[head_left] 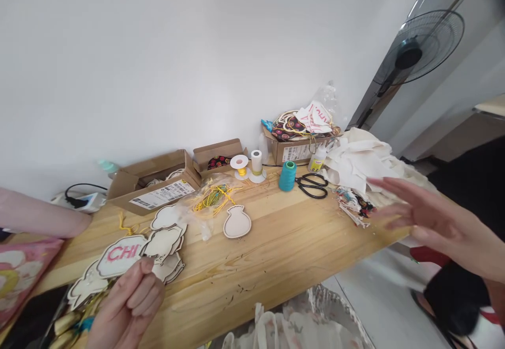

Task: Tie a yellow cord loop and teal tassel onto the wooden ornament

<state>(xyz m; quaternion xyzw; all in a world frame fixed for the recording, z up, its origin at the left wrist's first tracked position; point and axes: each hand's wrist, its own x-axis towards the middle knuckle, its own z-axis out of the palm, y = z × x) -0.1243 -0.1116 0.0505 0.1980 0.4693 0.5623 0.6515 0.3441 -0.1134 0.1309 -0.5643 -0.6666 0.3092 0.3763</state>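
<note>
My left hand (136,299) is closed in a pinch at the lower left, above the table's front part. Whatever its fingertips may hold is too small to make out. Just beyond it lie flat wooden-edged shapes (162,242) in a loose pile, and a cloud-like piece with pink letters (120,255). My right hand (437,222), slightly blurred, hangs in the air past the table's right end with its fingers apart and nothing in them. Nearest to it are a heap of thread and fabric scraps (355,207) and white cloth (363,159). One pouch-shaped piece (237,222) lies alone mid-table.
Along the wall stand cardboard boxes (158,193), thread spools (239,166), a teal thread cone (288,176), black scissors (312,185) and a glue bottle (317,159). Tangled yellow thread (213,199) lies near the boxes. A lined bin (292,330) sits below the front edge.
</note>
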